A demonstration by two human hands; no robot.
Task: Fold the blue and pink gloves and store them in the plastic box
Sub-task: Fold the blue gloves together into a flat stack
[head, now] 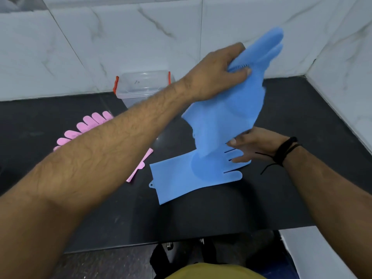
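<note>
Blue raised glove, pinched by the left hand while the flat-fingered right hand presses the lying blue glove, may slip and unfold.

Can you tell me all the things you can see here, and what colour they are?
lifted blue glove: one, blue, held up above the counter
flat blue glove: one, blue, lying on the counter
pink gloves: count unclear, pink, on the counter, partly hidden behind the left arm
plastic box: one, clear with red clips, by the wall
counter: one, black
wristband: black, on the right wrist
left hand: grips the lifted blue glove
right hand: touches both blue gloves
</note>
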